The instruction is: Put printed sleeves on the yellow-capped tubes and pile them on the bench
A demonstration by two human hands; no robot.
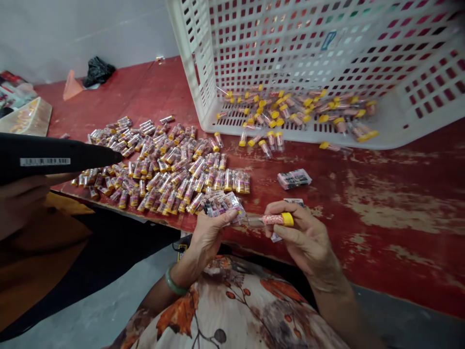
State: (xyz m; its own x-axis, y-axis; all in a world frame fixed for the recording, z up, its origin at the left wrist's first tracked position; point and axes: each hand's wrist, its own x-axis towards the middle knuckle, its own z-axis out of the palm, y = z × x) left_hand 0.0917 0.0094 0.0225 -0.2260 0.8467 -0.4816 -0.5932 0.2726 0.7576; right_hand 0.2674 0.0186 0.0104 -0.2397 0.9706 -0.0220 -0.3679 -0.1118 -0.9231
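My left hand [209,232] is closed around several clear plastic packets with printed cards [220,202]; their exact kind is hard to make out. In my right hand [305,237], a small clear tube with a yellow cap [278,219] is pinched between thumb and fingers, lying roughly level with its cap to the right. Parts of a printed card [276,237] show behind my right fingers. Just beyond that hand, a stack of printed packets [294,179] lies on the red table. Many similar yellow-capped tubes [174,169] are heaped left of my hands.
A white plastic basket [203,97] lies at the back with yellow-capped tubes [283,104] inside and some spilling at its edge. On the left, another person's hand [22,198] is beside a black device [54,157]. A black bag [98,71] sits farther back on the worn red table [385,213].
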